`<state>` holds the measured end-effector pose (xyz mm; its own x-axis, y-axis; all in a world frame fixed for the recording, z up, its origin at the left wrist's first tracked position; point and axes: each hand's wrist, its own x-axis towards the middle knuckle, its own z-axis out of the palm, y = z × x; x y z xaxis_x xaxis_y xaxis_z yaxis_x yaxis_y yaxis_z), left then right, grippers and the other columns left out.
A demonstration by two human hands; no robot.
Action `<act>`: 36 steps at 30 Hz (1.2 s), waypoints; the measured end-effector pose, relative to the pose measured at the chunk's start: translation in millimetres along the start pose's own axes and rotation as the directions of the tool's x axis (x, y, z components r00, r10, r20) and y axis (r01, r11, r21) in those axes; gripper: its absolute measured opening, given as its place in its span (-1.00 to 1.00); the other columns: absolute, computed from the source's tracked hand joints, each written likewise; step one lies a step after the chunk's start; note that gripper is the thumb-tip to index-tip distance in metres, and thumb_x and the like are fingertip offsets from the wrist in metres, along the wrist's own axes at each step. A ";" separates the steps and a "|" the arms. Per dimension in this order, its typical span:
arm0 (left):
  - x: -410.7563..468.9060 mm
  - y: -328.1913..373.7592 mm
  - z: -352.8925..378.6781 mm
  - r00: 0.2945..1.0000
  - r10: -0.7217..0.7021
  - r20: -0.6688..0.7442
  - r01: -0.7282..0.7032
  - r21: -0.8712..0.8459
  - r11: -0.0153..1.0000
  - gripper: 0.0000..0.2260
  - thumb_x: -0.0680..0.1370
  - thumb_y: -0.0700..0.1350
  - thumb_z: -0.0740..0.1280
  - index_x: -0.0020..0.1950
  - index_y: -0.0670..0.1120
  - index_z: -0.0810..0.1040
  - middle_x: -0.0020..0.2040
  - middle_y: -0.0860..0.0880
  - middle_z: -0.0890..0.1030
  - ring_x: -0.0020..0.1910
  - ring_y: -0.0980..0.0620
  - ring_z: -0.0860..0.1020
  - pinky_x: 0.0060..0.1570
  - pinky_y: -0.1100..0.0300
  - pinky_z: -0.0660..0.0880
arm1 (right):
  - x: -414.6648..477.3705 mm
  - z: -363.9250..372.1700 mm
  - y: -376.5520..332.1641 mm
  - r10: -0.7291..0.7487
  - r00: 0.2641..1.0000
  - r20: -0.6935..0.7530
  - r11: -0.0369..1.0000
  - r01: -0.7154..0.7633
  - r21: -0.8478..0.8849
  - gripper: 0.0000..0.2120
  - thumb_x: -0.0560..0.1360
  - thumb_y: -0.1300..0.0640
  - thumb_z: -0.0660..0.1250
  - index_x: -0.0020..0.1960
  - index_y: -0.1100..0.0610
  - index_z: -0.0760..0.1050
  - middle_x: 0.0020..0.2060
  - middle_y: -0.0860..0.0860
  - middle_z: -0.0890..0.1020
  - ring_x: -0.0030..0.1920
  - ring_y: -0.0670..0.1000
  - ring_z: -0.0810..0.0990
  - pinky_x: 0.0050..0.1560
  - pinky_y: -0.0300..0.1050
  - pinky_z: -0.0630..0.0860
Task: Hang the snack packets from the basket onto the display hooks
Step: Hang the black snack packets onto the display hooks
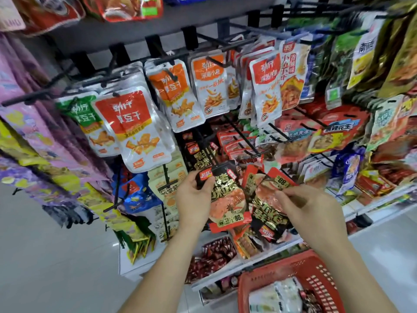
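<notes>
The black-and-red snack packet [228,199] with gold lettering sits in the lower middle of the frame, upright and facing the camera. The left hand [194,199] pinches its upper left corner between thumb and curled fingers. Its top edge lies close to the tip of a black display hook [211,154] in the lower row, where packets of the same kind hang behind it; whether the hook already passes through its hole cannot be told. Just to the right, the right hand [313,211] pinches a second packet [268,206] of the same kind with curled fingers. This one is held upside down, its red end up, and it touches or overlaps the first along one edge. In the lower right corner stands a red plastic basket [282,265], with pale and dark packets [275,294] lying inside. Across the upper half of the frame, white-and-orange packets [135,127] hang in rows from more black hooks, with one green-topped packet [81,111] at the left end. More bagged snacks fill the right side, and pale floor tiles [56,245] show at the lower left.
</notes>
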<state>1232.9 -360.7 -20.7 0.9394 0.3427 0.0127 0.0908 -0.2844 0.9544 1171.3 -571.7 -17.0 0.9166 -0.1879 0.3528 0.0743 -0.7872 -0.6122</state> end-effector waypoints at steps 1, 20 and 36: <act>-0.8 0.2 -0.7 1.000 0.003 -0.001 -0.003 0.005 1.000 -0.92 0.52 -0.13 0.42 -0.06 0.06 0.60 -0.13 0.08 0.65 -0.10 0.11 0.61 -0.08 0.26 0.52 | -1.6 -0.8 0.9 -0.001 1.000 -0.025 1.000 0.002 0.015 -0.87 0.47 0.05 0.44 -0.13 0.10 0.70 -0.26 -0.09 0.67 -0.29 -0.07 0.58 -0.30 -0.18 0.49; 34.9 2.6 13.6 0.992 0.107 -0.058 -0.078 0.370 0.926 -0.73 0.59 -0.13 0.27 0.29 -0.02 0.49 0.05 0.01 0.62 -0.11 0.00 0.60 -0.04 0.02 0.59 | 4.8 31.3 -22.5 -0.319 0.946 -0.054 0.947 0.316 -0.050 -0.57 0.22 0.52 0.48 -0.04 0.13 0.70 -0.13 0.03 0.72 -0.26 0.07 0.70 -0.40 -0.06 0.64; 15.5 -5.2 6.8 0.939 0.289 0.185 -0.334 0.686 0.646 -0.45 0.54 -0.18 0.25 0.52 -0.05 0.21 0.19 -0.12 0.41 0.05 -0.12 0.51 -0.03 -0.05 0.54 | 58.0 92.0 -42.6 -0.182 0.977 0.113 0.966 0.199 -0.168 -0.52 0.19 0.49 0.36 0.05 0.17 0.64 -0.06 0.11 0.71 -0.27 0.19 0.67 -0.42 -0.05 0.55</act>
<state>1249.2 -360.0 -27.6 0.9697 0.0736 0.2327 -0.0287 -0.9125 0.4081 1257.4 -495.1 -35.6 0.9261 0.0259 0.3763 0.1885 -0.8959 -0.4022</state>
